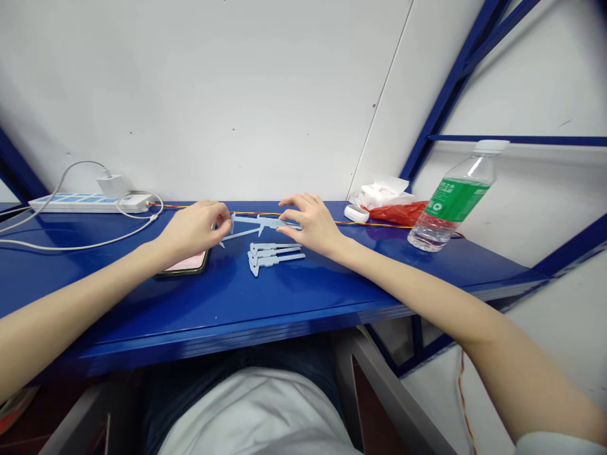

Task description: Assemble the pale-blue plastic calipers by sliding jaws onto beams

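Note:
My left hand pinches the jaw end of a light blue-grey plastic vernier caliper just above the desk. Around its slider end are the thumb and curved fingers of my right hand, with the index finger raised off it. Below it lies a second caliper, partly hidden by the left fingertips. Closer to me, several similar calipers lie side by side on the desk, jaws to the left. A phone sits under my left wrist, its screen partly covered.
On the blue desk, a power strip with a charger and white cables stands at left. At right are a tilted water bottle, a red plastic bag, a tissue pack and a small white device. A white wall rises behind.

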### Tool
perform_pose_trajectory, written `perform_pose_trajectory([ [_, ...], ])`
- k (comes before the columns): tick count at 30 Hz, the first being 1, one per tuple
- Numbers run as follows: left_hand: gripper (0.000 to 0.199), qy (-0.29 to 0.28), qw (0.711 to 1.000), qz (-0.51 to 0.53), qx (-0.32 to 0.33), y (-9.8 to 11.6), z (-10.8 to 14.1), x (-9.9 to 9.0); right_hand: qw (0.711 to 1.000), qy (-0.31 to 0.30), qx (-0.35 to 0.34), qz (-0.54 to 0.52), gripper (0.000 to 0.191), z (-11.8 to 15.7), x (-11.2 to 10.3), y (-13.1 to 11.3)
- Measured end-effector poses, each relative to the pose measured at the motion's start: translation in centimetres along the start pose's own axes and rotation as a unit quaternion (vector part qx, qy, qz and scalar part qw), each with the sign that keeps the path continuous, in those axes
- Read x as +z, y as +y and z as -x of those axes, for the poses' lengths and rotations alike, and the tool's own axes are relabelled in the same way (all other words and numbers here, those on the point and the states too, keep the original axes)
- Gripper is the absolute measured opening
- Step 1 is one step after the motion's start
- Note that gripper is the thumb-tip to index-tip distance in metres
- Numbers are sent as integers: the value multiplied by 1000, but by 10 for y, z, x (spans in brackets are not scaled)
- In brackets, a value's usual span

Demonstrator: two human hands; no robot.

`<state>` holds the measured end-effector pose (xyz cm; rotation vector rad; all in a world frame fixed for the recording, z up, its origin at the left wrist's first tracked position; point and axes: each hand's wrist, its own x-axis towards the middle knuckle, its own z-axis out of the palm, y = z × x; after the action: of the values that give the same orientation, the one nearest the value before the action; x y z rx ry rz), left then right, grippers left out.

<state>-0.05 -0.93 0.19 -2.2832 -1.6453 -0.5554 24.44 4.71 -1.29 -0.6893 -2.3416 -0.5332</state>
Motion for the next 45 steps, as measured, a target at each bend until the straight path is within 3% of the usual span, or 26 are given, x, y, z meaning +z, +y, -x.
perform_pose_trajectory([
  [3, 23, -31, 996, 34, 80, 14, 6, 2, 1000, -2, -27, -8, 13, 0, -2, -7],
  [7, 24, -32, 995, 30, 85, 26, 10, 3, 999, -2, -48, -9, 14, 0, -4, -12],
  [20, 23, -29, 995, 17, 99, 26, 10, 1, 998, -10, -43, -33, 12, 0, -3, -11],
  [23, 23, -30, 993, -4, 113, 24, 9, 1, 998, -33, -13, -55, 13, -1, -1, -10],
  [29, 25, -21, 990, -71, 117, 12, 1, 4, 973, -140, 114, -141, 15, -1, 10, -1],
  [34, 29, -77, 987, -111, 88, -5, -4, 16, 963, -169, 107, -183, 14, 0, 15, 4],
  [38, 31, -119, 984, -100, 82, -17, -6, 24, 965, -189, 115, -138, 17, -1, 9, 9],
  [45, 23, -127, 990, -30, 55, -21, -13, 25, 939, -254, 231, -6, 26, -1, 10, 31],
])
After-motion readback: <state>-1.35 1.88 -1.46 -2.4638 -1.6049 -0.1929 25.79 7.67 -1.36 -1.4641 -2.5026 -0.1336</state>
